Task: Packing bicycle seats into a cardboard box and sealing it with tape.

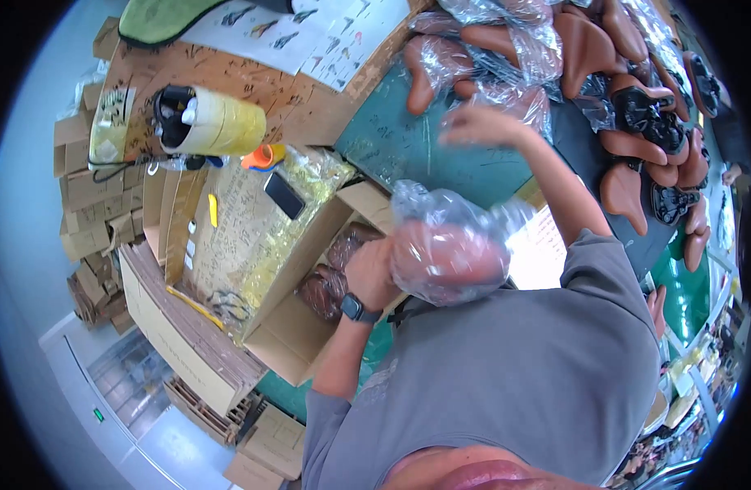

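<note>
- 1 bagged brown bicycle saddle (453,253) is against the left hand (371,273), whose fingers are partly hidden; how tightly they close, I cannot tell.
- 1 right hand (481,126), blurred, loosely spread, seemingly holding nothing.
- At least 2 wrapped saddles (322,292) inside 1 open carton (289,339).
- Saddle's long axis: roughly left-right, beside the carton's right edge; nose end unclear.
- Teal tabletop (428,159) stretches between carton and saddle pile (588,53).

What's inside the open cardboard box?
Brown things in clear plastic. The left hand covers part of the cardboard box, and anything beneath the top ones is hidden.
</note>
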Demonstrator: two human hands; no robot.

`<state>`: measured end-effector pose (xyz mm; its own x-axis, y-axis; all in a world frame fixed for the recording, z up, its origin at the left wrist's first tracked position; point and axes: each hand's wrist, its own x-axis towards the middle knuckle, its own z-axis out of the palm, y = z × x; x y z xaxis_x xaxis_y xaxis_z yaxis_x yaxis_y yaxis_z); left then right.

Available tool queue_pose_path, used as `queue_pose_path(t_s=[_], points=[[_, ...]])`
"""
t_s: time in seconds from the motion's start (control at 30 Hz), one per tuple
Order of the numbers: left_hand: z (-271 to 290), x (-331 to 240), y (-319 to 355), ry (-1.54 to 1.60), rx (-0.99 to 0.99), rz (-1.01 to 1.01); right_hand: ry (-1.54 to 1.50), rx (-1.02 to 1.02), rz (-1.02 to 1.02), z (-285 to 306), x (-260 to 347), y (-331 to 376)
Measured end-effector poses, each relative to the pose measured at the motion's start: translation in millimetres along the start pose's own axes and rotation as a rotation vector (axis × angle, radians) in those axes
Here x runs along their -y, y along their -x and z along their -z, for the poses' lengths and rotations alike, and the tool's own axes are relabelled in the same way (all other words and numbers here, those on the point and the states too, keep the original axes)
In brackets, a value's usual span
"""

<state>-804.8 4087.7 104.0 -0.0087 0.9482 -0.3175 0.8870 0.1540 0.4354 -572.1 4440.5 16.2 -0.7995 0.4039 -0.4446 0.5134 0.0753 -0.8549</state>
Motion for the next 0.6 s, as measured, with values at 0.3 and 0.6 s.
queue_pose_path(t_s=[0.3, 0.6], points=[[-51, 145, 192, 1.13, -0.003, 0.659, 1.158, -0.557, 0.005, -53, -181, -66], [-287, 301, 97, 1.439, 0.047, 0.845, 0.49, -0.724, -0.269, -286, -111, 17]])
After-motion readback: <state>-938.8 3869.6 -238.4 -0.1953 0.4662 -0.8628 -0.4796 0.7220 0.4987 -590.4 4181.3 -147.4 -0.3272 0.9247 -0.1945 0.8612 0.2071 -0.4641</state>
